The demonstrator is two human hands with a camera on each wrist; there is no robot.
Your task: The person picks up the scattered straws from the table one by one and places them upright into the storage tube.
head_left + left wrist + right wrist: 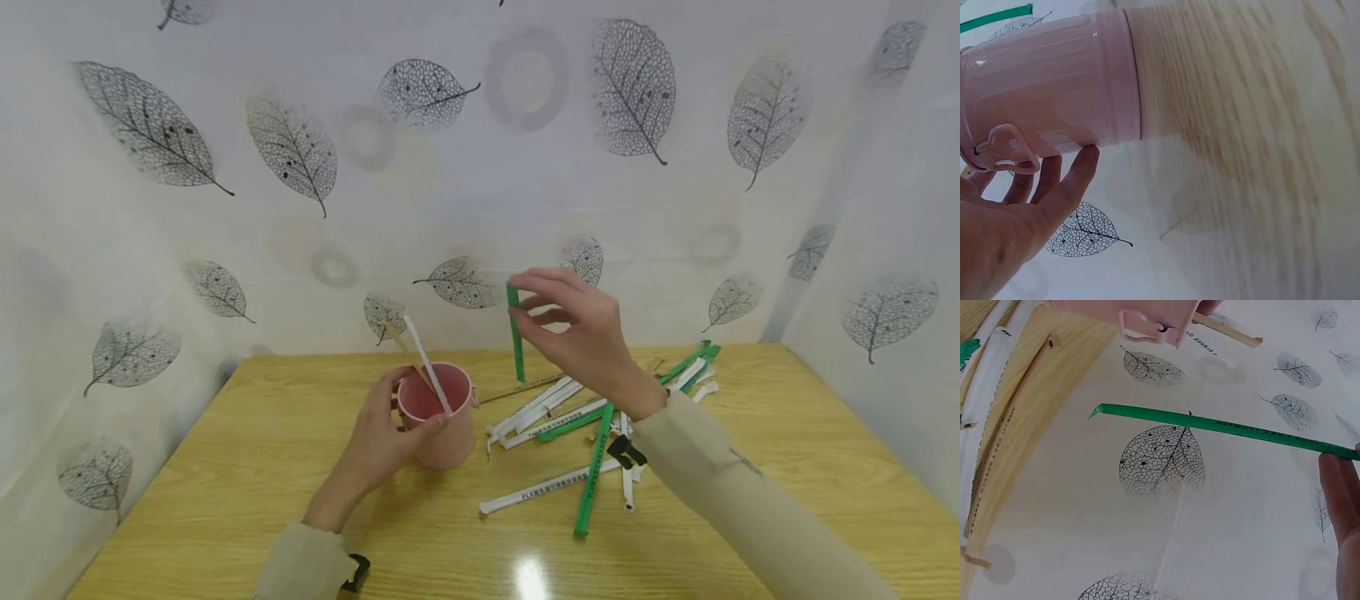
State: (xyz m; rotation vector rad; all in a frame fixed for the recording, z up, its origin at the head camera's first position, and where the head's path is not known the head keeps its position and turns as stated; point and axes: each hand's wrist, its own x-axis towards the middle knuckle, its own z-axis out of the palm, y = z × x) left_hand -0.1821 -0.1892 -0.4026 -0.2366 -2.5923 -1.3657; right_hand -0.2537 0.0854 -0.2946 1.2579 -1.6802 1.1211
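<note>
A small pink bucket [447, 442] with side handles stands upright on the table. My left hand [375, 437] holds it from the left, thumb by the front rim and fingers around the far side. A white wrapped straw [426, 360] and a brown one [408, 343] lean out of its mouth. Up to the right of the bucket, my right hand [577, 325] pinches a green wrapped straw [517, 342] by its upper end, so that it hangs almost vertically. In the right wrist view this green straw [1210, 424] shows printed lettering and a bent free end.
Under and around my right forearm lies a loose pile of white wrapped straws [536, 492], green wrapped straws [592, 479] and a few brown ones on the wooden table [300, 417]. A leaf-patterned cloth [465, 183] rises behind and along both sides.
</note>
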